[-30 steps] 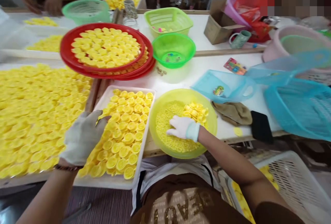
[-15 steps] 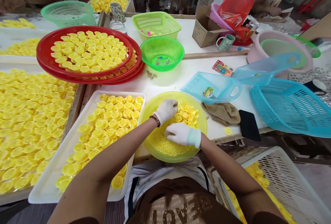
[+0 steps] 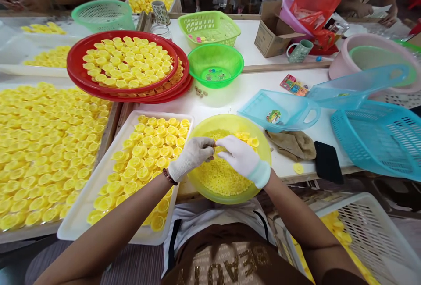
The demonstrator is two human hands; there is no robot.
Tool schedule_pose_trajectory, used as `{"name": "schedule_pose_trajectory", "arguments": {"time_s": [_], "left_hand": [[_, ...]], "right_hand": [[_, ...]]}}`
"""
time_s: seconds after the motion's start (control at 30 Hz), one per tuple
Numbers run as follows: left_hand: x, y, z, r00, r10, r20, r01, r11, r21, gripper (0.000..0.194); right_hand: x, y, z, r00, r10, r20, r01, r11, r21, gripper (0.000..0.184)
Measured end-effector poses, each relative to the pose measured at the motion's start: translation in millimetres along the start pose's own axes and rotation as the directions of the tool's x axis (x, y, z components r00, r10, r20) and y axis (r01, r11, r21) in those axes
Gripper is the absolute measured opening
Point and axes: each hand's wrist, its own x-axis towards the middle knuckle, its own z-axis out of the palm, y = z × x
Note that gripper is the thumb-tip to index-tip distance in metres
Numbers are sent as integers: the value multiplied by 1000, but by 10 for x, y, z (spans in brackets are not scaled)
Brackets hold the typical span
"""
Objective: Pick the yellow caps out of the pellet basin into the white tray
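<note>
Over a yellow bowl (image 3: 267, 158), my left hand (image 3: 194, 155) and my right hand (image 3: 241, 155) meet at the fingertips, both in white gloves. Each has its fingers pinched together. Whatever sits between them is hidden. Small yellow pellets (image 3: 223, 182) fill the bowl below, and several yellow cup-shaped pieces (image 3: 252, 141) lie on them at the far right side. Left of the bowl, a white tray (image 3: 74, 223) carries many round yellow pieces (image 3: 131, 173) in loose rows. My left forearm crosses over this tray.
Red trays (image 3: 74, 72) of yellow pieces stand stacked behind the white tray. A green bowl (image 3: 215, 63), blue scoop (image 3: 279, 105), brown cloth (image 3: 292, 144), black phone-like slab (image 3: 329, 162) and blue basket (image 3: 378, 140) surround the work spot. Other people's hands (image 3: 33, 2) show across the table.
My left hand came from the white tray to the yellow bowl, then drew back to its left side. My right hand rose from the pellets to meet it. The view swung left, then partly back.
</note>
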Motion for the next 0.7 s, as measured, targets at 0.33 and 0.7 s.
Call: {"name": "schedule_pose_trajectory", "arguments": {"time_s": [0.33, 0.7], "left_hand": [[-144, -53, 44, 997, 27, -68, -39, 985, -170, 24], [-385, 49, -2, 870, 480, -111, -406, 827, 389, 39]], "right_hand": [[-200, 93, -14, 990, 128, -64, -126, 991, 37, 17], [-173, 32, 20, 988, 96, -119, -90, 994, 59, 11]]}}
